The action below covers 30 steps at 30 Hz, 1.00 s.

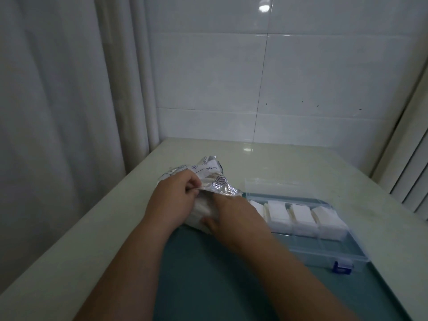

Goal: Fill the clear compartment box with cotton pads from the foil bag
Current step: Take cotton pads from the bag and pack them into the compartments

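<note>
Left hand (178, 193): fingers (193, 183) curled, pinching the upper lip of the foil bag (209, 173) and holding its mouth apart. Right hand (234, 213): fingers go into the bag mouth and their tips are hidden by the foil, so cannot tell whether they grip anything; thumb (207, 221) lies outside, against the bag's lower side. Cotton pads (196, 210) show white inside the opening, between the two hands. Bag lies near the left edge of the table (301, 163), on the far left corner of a teal mat (208, 274). Clear box (324, 247) sits just right of the right hand, on the mat toward the table's right edge, lid (278, 185) raised at the back, blue latch (341, 267) at its near side. Four stacks of pads (303, 216) stand in its far row of compartments. White tiled wall (278, 77) behind the table; curtain (58, 100) beyond the left edge.
</note>
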Each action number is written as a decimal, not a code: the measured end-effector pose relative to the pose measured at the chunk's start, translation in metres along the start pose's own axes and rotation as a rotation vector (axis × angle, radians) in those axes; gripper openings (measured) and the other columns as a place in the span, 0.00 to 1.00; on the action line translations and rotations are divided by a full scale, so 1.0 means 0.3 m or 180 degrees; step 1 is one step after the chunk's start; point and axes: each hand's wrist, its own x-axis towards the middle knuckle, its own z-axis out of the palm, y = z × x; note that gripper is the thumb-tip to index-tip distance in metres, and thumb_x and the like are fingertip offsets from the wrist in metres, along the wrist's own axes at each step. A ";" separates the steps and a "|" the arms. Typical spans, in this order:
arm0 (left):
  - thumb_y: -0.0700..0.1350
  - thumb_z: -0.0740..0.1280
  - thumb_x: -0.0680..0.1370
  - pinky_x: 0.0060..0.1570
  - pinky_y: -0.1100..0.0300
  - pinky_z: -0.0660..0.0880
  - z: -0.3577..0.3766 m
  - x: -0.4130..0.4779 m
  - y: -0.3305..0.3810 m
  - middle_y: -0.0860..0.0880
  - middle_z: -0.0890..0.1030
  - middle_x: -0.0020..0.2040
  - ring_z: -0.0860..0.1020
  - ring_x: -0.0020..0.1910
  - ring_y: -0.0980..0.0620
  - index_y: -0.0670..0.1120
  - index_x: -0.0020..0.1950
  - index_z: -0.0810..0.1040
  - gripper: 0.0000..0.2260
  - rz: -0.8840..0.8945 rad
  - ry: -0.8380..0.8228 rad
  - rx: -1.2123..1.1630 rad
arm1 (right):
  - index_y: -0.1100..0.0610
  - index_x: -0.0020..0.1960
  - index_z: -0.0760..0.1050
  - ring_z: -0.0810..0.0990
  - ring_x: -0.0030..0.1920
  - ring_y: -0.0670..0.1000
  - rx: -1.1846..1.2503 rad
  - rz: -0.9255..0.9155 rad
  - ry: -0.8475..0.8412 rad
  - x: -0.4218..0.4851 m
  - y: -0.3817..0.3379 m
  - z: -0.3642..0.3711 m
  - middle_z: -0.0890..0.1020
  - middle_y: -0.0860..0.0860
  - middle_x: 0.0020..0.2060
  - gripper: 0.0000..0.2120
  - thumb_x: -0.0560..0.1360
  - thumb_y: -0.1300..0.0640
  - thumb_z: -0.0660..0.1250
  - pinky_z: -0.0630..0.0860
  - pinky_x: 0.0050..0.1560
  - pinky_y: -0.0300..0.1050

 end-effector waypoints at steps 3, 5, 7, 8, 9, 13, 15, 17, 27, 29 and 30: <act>0.41 0.70 0.74 0.44 0.67 0.70 0.001 0.002 -0.001 0.57 0.82 0.42 0.79 0.45 0.59 0.54 0.43 0.79 0.07 -0.0024 0.0007 -0.0021 | 0.51 0.68 0.70 0.76 0.59 0.57 -0.0083 0.0016 -0.0088 0.004 -0.002 0.003 0.78 0.54 0.61 0.23 0.75 0.46 0.66 0.73 0.58 0.48; 0.41 0.70 0.74 0.45 0.65 0.71 0.003 0.003 -0.002 0.56 0.82 0.42 0.79 0.45 0.59 0.53 0.43 0.79 0.07 -0.0037 -0.0016 -0.0034 | 0.52 0.62 0.73 0.77 0.57 0.57 -0.0102 0.0020 -0.0219 -0.001 -0.006 -0.002 0.79 0.54 0.57 0.18 0.75 0.47 0.65 0.73 0.53 0.46; 0.41 0.70 0.74 0.46 0.64 0.72 0.005 0.003 -0.004 0.56 0.82 0.42 0.79 0.45 0.59 0.53 0.43 0.79 0.06 -0.0042 -0.0029 -0.0041 | 0.52 0.57 0.75 0.78 0.54 0.57 -0.0116 -0.0010 -0.0294 -0.010 -0.010 -0.011 0.79 0.54 0.54 0.14 0.75 0.48 0.65 0.70 0.48 0.44; 0.41 0.70 0.74 0.46 0.64 0.72 0.005 0.002 -0.005 0.56 0.82 0.42 0.79 0.45 0.59 0.53 0.43 0.79 0.06 -0.0048 -0.0035 -0.0047 | 0.52 0.56 0.75 0.77 0.54 0.56 -0.0084 -0.0019 -0.0314 -0.015 -0.013 -0.018 0.79 0.53 0.53 0.13 0.74 0.48 0.66 0.69 0.46 0.43; 0.41 0.70 0.74 0.46 0.64 0.72 0.005 0.003 -0.006 0.56 0.82 0.42 0.79 0.45 0.59 0.53 0.43 0.79 0.06 -0.0054 -0.0043 -0.0053 | 0.51 0.56 0.75 0.77 0.53 0.56 -0.0022 -0.0023 -0.0324 -0.021 -0.015 -0.026 0.79 0.52 0.53 0.13 0.73 0.48 0.66 0.69 0.46 0.43; 0.40 0.69 0.73 0.46 0.62 0.74 0.000 0.000 -0.003 0.56 0.81 0.41 0.79 0.44 0.59 0.53 0.42 0.78 0.07 -0.0093 -0.0087 0.0001 | 0.49 0.55 0.76 0.77 0.52 0.54 0.0246 0.0045 -0.0321 -0.046 -0.012 -0.066 0.80 0.51 0.51 0.13 0.71 0.48 0.67 0.67 0.44 0.41; 0.38 0.68 0.72 0.45 0.62 0.74 -0.001 -0.003 0.000 0.57 0.81 0.41 0.78 0.43 0.59 0.53 0.41 0.79 0.09 -0.0129 -0.0069 0.0031 | 0.47 0.58 0.76 0.77 0.51 0.52 0.0393 0.0150 -0.0354 -0.065 -0.001 -0.092 0.80 0.50 0.51 0.16 0.71 0.48 0.67 0.68 0.44 0.40; 0.37 0.67 0.69 0.42 0.66 0.72 0.000 -0.005 0.003 0.58 0.81 0.40 0.78 0.43 0.61 0.53 0.39 0.79 0.10 -0.0171 -0.0057 0.0027 | 0.46 0.57 0.76 0.78 0.48 0.51 0.0603 0.0267 -0.0317 -0.082 0.018 -0.118 0.81 0.49 0.49 0.15 0.70 0.50 0.67 0.71 0.44 0.40; 0.35 0.64 0.68 0.50 0.62 0.71 0.005 -0.033 0.067 0.61 0.79 0.49 0.75 0.50 0.58 0.56 0.50 0.78 0.18 0.0135 -0.0128 0.0077 | 0.44 0.56 0.67 0.80 0.39 0.46 0.1831 0.0776 0.0015 -0.083 0.129 -0.189 0.82 0.46 0.44 0.18 0.72 0.55 0.71 0.75 0.35 0.41; 0.32 0.64 0.69 0.45 0.70 0.68 0.012 -0.037 0.097 0.60 0.80 0.48 0.76 0.50 0.60 0.54 0.48 0.77 0.17 -0.0063 -0.0012 -0.0534 | 0.44 0.55 0.67 0.81 0.39 0.48 0.1988 0.0870 0.0123 -0.082 0.145 -0.203 0.83 0.47 0.43 0.18 0.72 0.55 0.72 0.79 0.39 0.45; 0.32 0.64 0.70 0.43 0.72 0.68 0.014 -0.036 0.113 0.58 0.81 0.47 0.77 0.48 0.59 0.53 0.48 0.78 0.16 -0.0202 0.0050 -0.0887 | 0.45 0.55 0.68 0.82 0.38 0.49 0.2080 0.0911 0.0191 -0.080 0.153 -0.215 0.83 0.48 0.42 0.18 0.72 0.56 0.72 0.80 0.41 0.48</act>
